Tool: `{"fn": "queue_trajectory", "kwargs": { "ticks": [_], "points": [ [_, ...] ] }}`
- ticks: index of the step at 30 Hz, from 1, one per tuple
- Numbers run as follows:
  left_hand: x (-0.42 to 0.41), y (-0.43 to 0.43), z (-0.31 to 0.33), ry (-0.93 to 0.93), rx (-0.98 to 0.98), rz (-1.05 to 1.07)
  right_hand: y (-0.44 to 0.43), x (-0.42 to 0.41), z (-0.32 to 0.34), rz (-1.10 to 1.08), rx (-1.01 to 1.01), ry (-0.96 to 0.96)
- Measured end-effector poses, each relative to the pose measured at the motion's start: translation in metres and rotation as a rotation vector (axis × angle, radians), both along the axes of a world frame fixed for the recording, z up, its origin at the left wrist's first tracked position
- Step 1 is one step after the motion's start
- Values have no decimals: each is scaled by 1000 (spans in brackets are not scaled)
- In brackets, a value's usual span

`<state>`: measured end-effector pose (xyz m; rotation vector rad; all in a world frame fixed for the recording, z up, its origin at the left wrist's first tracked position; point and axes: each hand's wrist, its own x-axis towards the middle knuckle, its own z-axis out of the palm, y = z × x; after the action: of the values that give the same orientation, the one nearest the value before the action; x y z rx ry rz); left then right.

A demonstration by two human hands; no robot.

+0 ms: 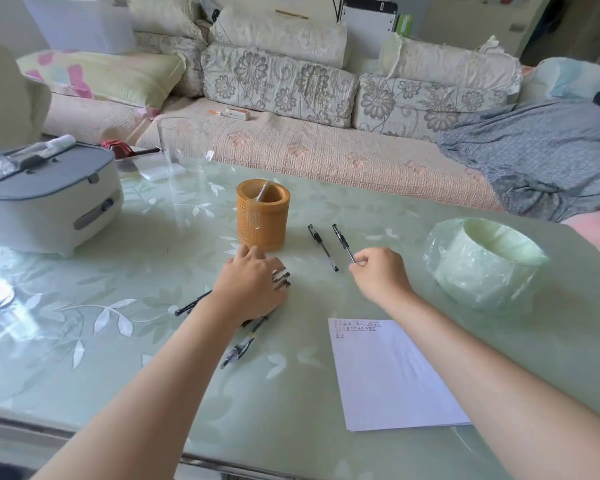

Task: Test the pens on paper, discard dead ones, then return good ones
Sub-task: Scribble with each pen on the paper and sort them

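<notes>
My right hand (378, 271) pinches the near end of a black pen (343, 241) that points away over the table. A second black pen (322, 247) lies loose just left of it. My left hand (252, 284) rests flat, fingers spread, on a bunch of black pens (282, 279) whose ends stick out under the fingers. Another pen (192, 303) pokes out to the left of that wrist, and a clear-barrelled pen (245, 342) lies below it. The bamboo pen holder (262, 216) stands just beyond my left hand. A white paper sheet (392, 375) with scribbles at its top lies near right.
A small green bin lined with a plastic bag (487, 258) stands at the right. A white and grey box (45, 199) sits at the far left, with a clear glass vase (186, 147) behind the holder. A sofa runs along the far table edge.
</notes>
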<state>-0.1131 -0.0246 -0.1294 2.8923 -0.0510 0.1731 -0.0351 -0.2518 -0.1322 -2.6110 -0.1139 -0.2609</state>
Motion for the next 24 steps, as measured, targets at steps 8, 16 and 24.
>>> {"fn": "queue_trajectory", "kwargs": {
  "ticks": [8,16,24],
  "points": [
    [0,4,-5,24,-30,-36,19,44,-7,25,-74,56],
    [0,6,-3,37,-41,-53,23,41,-1,95,-144,121],
    [-14,17,7,2,-83,-60,53,-13,24,440,-176,-68]
  ]
}}
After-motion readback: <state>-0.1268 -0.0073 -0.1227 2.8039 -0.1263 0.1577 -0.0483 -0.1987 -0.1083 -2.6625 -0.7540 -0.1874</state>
